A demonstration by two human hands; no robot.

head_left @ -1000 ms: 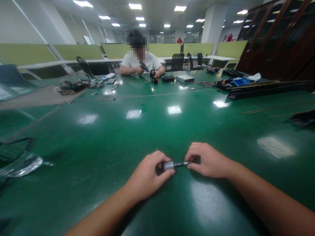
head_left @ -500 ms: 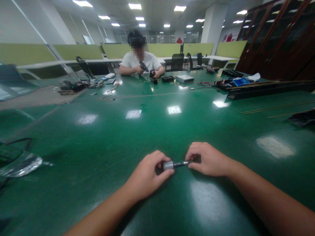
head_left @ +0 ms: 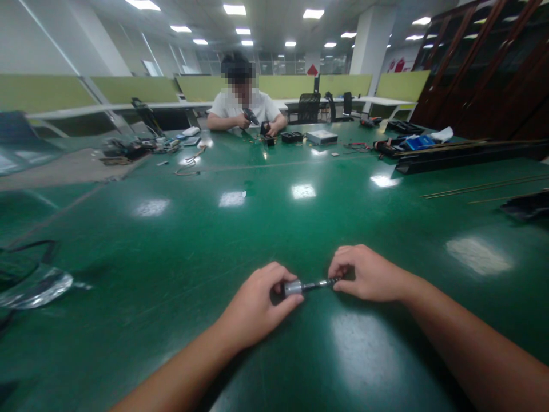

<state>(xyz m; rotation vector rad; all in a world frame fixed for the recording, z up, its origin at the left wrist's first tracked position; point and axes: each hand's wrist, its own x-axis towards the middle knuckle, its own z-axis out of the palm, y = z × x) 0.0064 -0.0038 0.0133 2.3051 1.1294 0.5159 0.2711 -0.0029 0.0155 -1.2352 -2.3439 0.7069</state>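
A short silver metal cylinder (head_left: pixel 293 288) sits between the thumb and fingers of my left hand (head_left: pixel 261 300), low over the green table. From its right side runs a thin dark shaft (head_left: pixel 315 285) with a shiny band, lying nearly level. The shaft's far end is a dark, ridged tip (head_left: pixel 334 281), pinched by the thumb and fingertips of my right hand (head_left: pixel 364 272). My right fingers cover part of that tip, and the cylinder's left end is hidden in my left palm. I cannot tell exactly what kind of part this is.
Across the green table (head_left: pixel 257 229) a person (head_left: pixel 244 106) holds a power drill (head_left: pixel 251 116) and a black part. Far right are a long black channel (head_left: pixel 463 157) and thin rods (head_left: pixel 484 186). A crinkled silvery wrapper (head_left: pixel 40 289) lies at left; cluttered electronics (head_left: pixel 124 150) lie far left.
My right hand has shifted slightly right and up along the tip, exposing more of its ridges. My left hand and the cylinder stay in place.
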